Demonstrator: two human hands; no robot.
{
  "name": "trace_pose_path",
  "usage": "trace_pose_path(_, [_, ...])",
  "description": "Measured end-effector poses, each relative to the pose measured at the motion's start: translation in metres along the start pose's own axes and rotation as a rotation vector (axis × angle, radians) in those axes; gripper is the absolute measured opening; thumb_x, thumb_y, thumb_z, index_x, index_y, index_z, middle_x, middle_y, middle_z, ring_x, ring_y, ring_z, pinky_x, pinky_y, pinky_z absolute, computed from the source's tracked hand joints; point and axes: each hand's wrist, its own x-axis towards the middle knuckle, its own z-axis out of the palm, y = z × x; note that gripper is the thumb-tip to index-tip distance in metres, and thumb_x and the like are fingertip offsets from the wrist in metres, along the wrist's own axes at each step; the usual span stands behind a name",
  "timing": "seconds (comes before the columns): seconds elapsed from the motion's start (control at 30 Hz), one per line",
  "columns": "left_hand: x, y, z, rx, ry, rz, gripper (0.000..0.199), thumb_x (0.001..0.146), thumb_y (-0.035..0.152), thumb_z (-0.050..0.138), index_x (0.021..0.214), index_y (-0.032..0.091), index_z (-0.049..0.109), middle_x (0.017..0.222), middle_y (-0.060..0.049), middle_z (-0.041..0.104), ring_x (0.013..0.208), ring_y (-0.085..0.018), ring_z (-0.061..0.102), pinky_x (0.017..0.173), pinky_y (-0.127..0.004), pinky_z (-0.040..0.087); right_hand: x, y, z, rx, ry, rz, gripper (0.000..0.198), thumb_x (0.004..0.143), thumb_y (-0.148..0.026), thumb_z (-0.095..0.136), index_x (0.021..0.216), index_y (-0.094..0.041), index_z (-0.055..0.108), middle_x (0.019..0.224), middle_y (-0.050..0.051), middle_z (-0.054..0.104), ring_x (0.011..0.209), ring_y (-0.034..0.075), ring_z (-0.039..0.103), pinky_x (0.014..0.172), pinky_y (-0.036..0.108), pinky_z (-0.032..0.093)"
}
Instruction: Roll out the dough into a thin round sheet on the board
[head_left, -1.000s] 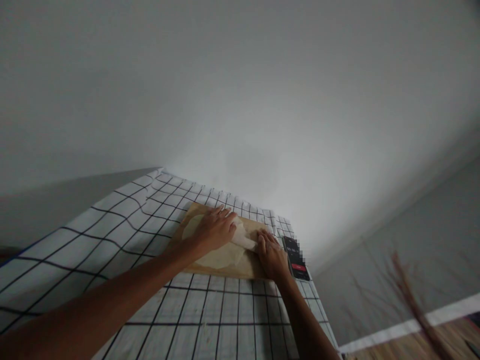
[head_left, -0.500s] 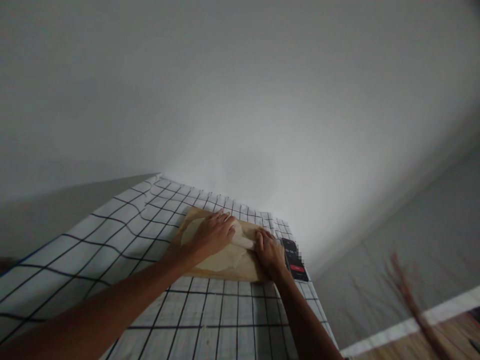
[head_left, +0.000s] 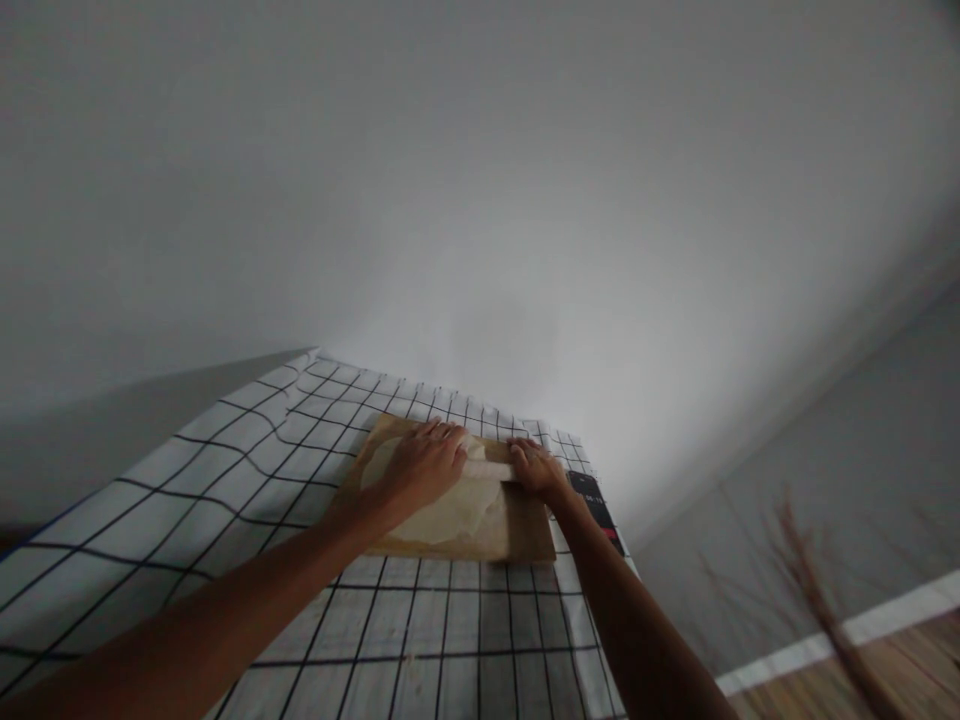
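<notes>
Left hand (head_left: 429, 462) and right hand (head_left: 536, 466) are wrapped over a pale rolling pin (head_left: 489, 470), which lies across the far part of a thin dough sheet (head_left: 450, 515) on a wooden board (head_left: 534, 535). I see a phone (head_left: 592, 497) just right of it on the cloth-covered desk (head_left: 382, 620).

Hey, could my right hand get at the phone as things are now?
Probably yes. The phone lies just to the right of your right hand, with nothing visible blocking the way between them. That hand is on the rolling pin, though, so it would likely need to let go first.
</notes>
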Motion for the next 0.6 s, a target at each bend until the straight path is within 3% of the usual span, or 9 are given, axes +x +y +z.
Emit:
trace_pose_path(0.2, [-0.003, 0.000, 0.003, -0.002, 0.006, 0.032, 0.026, 0.093, 0.020, 0.046, 0.113, 0.016, 0.062, 0.109, -0.012, 0.069, 0.112, -0.026, 0.058, 0.102, -0.044, 0.042, -0.037, -0.031, -0.013, 0.083, 0.099, 0.142, 0.042, 0.105, -0.028, 0.027, 0.133, -0.020, 0.057, 0.141, 0.008, 0.056, 0.137, 0.020, 0.043, 0.112, 0.040, 0.039])
trace_pose_path(0.4, [-0.008, 0.001, 0.003, 0.050, 0.042, 0.135, 0.027, 0.094, 0.020, 0.046, 0.115, 0.014, 0.062, 0.112, -0.014, 0.068, 0.114, -0.027, 0.059, 0.104, -0.046, 0.043, -0.071, -0.066, -0.024, 0.222, 0.185, 0.221, 0.041, 0.105, -0.035, 0.028, 0.127, -0.030, 0.062, 0.137, 0.002, 0.059, 0.131, 0.018, 0.050, 0.110, 0.038, 0.042])
trace_pose_path(0.6, [-0.012, 0.002, 0.003, 0.021, 0.070, 0.154, 0.029, 0.092, 0.015, 0.047, 0.117, 0.013, 0.061, 0.119, -0.015, 0.067, 0.123, -0.027, 0.056, 0.109, -0.043, 0.042, -0.096, -0.082, -0.031, 0.243, 0.213, 0.218, 0.037, 0.096, -0.046, 0.053, 0.129, -0.033, 0.060, 0.136, 0.002, 0.059, 0.121, 0.021, 0.057, 0.101, 0.035, 0.048])
